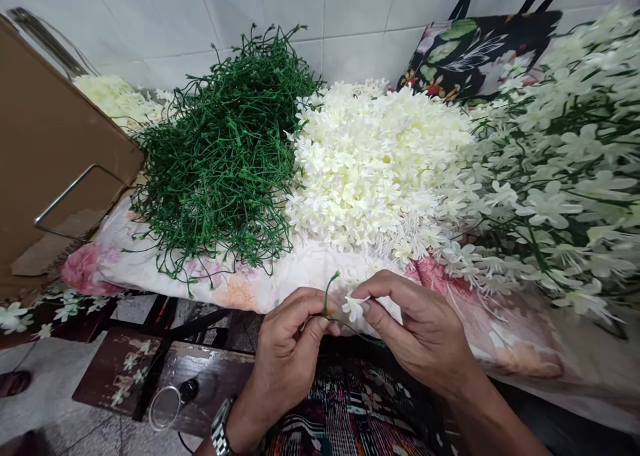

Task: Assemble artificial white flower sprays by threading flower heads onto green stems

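Between thumb and fingers, my left hand pinches a green plastic stem, whose tip points upward. A small white artificial flower is held in the pinch of my right hand, just right of that tip and apart from it. Both hands are over the front edge of the cloth-covered table. Beyond them lie a heap of green stems on the left and a heap of loose white petals in the middle.
Finished-looking white flower sprays crowd the right side. A cardboard box stands at the left, with a metal handle. Against the tiled wall leans a black floral bag. Below are a wooden bench and a clear cup.
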### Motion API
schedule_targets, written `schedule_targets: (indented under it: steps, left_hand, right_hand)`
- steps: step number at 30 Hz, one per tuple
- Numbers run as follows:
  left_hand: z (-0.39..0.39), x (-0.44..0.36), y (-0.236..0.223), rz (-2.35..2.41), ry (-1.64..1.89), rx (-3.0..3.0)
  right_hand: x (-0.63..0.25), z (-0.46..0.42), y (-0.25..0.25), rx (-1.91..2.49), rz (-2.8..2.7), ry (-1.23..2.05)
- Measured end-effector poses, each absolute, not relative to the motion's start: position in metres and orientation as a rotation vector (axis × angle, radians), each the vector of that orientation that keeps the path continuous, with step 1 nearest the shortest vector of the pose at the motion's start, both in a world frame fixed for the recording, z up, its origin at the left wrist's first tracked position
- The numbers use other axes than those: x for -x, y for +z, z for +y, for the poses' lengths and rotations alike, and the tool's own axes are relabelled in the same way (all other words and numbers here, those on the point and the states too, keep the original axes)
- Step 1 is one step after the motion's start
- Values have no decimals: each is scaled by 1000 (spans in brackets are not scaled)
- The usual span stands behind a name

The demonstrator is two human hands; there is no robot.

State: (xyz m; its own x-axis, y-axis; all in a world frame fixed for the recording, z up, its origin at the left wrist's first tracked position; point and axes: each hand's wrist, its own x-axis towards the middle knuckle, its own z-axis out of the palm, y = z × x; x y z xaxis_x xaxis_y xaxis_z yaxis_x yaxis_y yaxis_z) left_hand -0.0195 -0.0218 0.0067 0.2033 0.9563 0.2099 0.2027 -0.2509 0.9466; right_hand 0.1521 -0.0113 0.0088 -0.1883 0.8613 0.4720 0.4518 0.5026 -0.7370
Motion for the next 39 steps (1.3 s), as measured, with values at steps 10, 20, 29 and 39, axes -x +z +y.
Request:
schedule_targets:
  steps: [10,20,29,39]
  left_hand:
    - [-23,12,7,1163,963,-1630]
    - [-19,6,14,1182,936,-1414]
    - [-15,11,10,1017,1094,-921]
    - [-16,6,13,1021,970,-643]
  right_hand:
    - [-151,-16,4,1066,-1894,517]
    - [-146,-14,11,1041,-2034,404]
    - [-155,-20,21,1050,-1939,614]
    - [-148,-18,22,1084,-1987,590]
